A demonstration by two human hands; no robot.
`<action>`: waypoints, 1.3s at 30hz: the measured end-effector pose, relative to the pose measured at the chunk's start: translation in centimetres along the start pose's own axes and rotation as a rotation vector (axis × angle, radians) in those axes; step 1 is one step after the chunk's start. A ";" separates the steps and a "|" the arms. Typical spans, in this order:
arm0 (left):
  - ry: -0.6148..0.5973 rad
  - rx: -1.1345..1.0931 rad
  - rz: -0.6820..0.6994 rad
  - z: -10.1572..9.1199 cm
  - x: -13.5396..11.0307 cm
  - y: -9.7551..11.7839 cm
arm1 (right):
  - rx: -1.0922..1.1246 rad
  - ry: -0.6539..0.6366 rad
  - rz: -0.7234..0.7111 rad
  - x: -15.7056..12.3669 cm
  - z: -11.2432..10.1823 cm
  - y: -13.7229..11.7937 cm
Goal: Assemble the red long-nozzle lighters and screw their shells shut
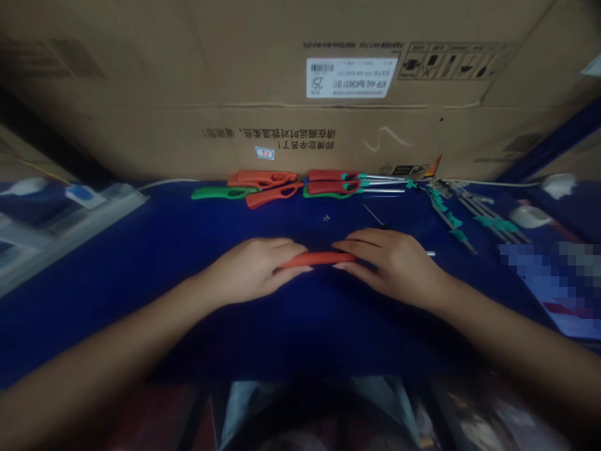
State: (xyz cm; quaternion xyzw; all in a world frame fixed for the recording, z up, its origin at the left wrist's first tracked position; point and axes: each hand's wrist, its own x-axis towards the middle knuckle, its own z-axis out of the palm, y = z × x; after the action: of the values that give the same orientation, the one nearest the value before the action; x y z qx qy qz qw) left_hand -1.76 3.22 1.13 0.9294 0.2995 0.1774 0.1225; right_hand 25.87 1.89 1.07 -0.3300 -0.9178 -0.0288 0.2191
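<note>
Both hands grip one orange-red long-nosed lighter [323, 257], held level over the blue table. My left hand [256, 266] pinches its left end between thumb and fingers. At the other end my right hand [394, 263] is closed around it and hides most of that part. A short bit of silver metal [431, 254] shows beyond the right hand; whether it belongs to the lighter I cannot tell. Just past the right fingers lies a thin screwdriver [374, 215]. Tiny metal screws [326, 218] lie on the table ahead of the hands.
Along a cardboard wall [188, 94] lie orange lighter handles [275, 195], a green handle [220, 193] and red lighters [333, 186] with metal tubes. Metal tubes with teal parts [483, 213] are heaped at the back right. A pale tray [94, 216] stands at the left.
</note>
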 end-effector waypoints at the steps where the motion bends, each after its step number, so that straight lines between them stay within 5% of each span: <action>1: 0.006 -0.003 0.005 -0.1 0.0 -0.1 | -0.034 -0.011 0.003 0.0 -0.1 0.2; 10: 0.019 0.031 0.017 -0.9 -0.1 -0.5 | -0.093 -0.007 0.012 -0.4 0.1 0.7; 20: -0.067 0.244 -0.033 1.2 -0.2 0.8 | -0.072 -0.100 -0.034 0.0 1.2 -0.1; 30: 0.044 0.329 -0.059 -1.1 -0.2 -2.7 | -0.333 -0.033 0.167 -0.3 -1.0 3.9; 39: 0.073 0.386 0.018 -1.5 -0.5 -3.0 | -0.270 -0.053 0.028 0.1 -1.6 3.7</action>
State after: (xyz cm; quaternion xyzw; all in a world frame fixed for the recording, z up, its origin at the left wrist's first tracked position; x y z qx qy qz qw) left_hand -4.26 5.47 1.34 0.9312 0.3240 0.1512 -0.0704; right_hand 28.73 4.47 2.23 -0.3699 -0.9063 -0.1401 0.1488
